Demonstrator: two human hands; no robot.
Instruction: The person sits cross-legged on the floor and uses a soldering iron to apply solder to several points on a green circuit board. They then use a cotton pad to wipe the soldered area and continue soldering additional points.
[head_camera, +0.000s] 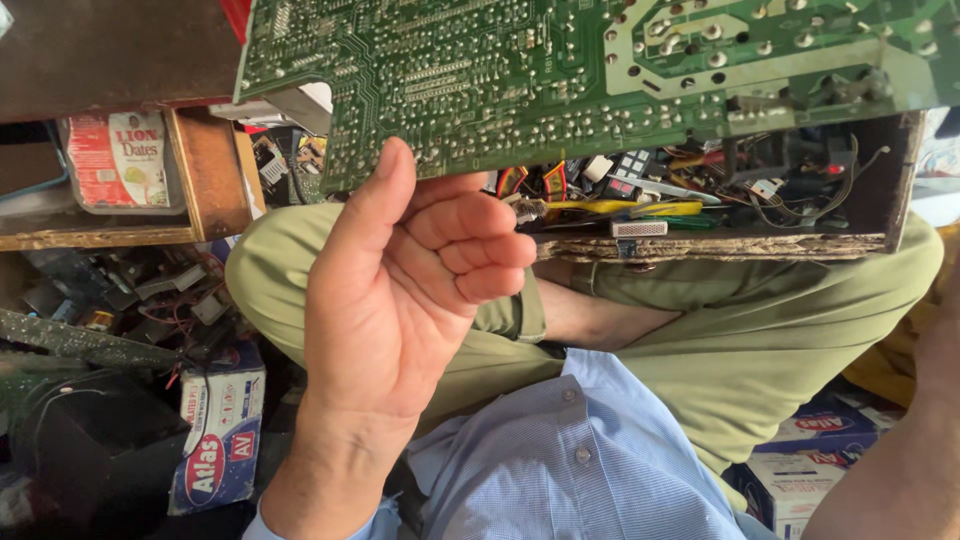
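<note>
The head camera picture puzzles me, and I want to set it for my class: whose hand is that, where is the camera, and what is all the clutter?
The camera sits on a person's head and looks down at their own lap. The left hand is raised, palm up with fingers curled, its thumb touching the edge of a green circuit board. Only the right forearm shows, so its hand is out of view. Below the board, a worn wooden tray holds wires and small parts. Cardboard boxes lie beside the legs.
</note>
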